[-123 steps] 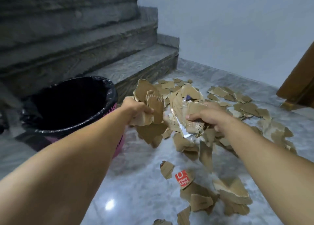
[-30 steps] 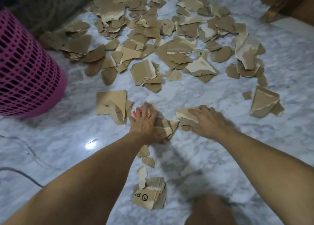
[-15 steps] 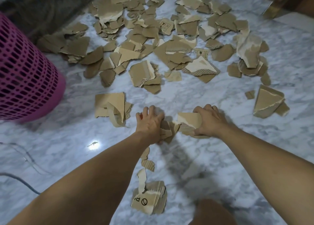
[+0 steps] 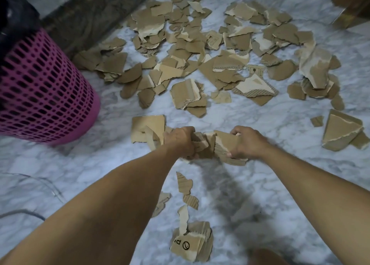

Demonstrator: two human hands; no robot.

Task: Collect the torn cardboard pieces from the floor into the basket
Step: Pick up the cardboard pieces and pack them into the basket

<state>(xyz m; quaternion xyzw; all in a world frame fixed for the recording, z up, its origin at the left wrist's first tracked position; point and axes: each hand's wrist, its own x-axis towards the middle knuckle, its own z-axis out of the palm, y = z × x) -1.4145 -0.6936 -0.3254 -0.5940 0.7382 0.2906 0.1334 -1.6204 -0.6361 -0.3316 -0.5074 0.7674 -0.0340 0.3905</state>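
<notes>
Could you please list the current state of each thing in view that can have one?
Left hand: grip curled round a cardboard bundle.
Right hand: grips the same bundle.
Pink basket: upright, black liner inside.
Scattered cardboard pieces: lying on the floor.

both hands (image 4: pixel 181 141) (image 4: pixel 245 142) around cardboard pieces (image 4: pixel 210 144) beside pink basket (image 4: pixel 44 92)

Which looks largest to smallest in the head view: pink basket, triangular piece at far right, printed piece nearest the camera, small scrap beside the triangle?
1. pink basket
2. triangular piece and printed piece: alike, and camera nearness makes ranking unsure
3. small scrap
</notes>
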